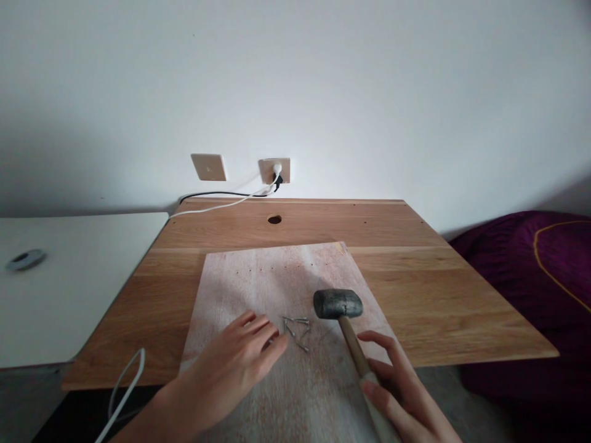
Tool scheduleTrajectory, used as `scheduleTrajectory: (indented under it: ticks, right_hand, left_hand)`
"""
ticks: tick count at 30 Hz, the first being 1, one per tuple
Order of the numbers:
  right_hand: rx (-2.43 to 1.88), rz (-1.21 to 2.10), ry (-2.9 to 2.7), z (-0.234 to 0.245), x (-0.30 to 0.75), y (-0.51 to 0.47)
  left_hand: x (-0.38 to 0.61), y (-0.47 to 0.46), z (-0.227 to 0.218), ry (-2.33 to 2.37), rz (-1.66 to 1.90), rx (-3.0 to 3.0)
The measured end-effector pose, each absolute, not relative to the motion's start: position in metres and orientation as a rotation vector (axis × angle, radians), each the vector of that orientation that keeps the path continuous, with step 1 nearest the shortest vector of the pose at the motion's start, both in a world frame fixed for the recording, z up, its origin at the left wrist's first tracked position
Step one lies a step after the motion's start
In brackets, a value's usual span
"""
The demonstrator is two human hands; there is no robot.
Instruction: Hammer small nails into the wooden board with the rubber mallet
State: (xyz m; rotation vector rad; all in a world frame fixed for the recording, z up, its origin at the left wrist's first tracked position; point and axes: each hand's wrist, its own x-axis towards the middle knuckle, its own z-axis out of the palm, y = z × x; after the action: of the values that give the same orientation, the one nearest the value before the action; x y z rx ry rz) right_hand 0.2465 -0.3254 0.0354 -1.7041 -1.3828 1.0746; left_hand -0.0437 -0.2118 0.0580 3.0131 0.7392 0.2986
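Observation:
A pale plywood board (277, 283) lies on a wooden desk (415, 277). Several small nails (296, 328) lie loose on the board. My left hand (240, 363) rests flat on the board, fingers stretched toward the nails, their tips just short of them. A rubber mallet (338, 304) with a black head and wooden handle lies on the board right of the nails. My right hand (399, 387) wraps loosely around the mallet's handle near its lower end.
A white table (69, 277) with a grey ring (25, 259) stands at the left. Wall sockets (274, 170) with black and white cables sit behind the desk. A cable hole (274, 219) pierces the desk. A purple cushion (530, 277) lies right.

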Motion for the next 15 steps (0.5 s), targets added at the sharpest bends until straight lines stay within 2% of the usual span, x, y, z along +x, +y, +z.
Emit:
scheduleTrajectory:
  ticks: [9, 15]
  right_hand:
    - [-1.751, 1.055, -1.576, 0.037, 0.248, -0.32]
    - [-1.799, 1.081, -1.38, 0.041, 0.251, -0.33]
  left_hand:
    - [-0.047, -0.215, 0.055, 0.744, 0.268, 3.001]
    - [-0.045, -0.205, 0.058, 0.749, 0.453, 2.83]
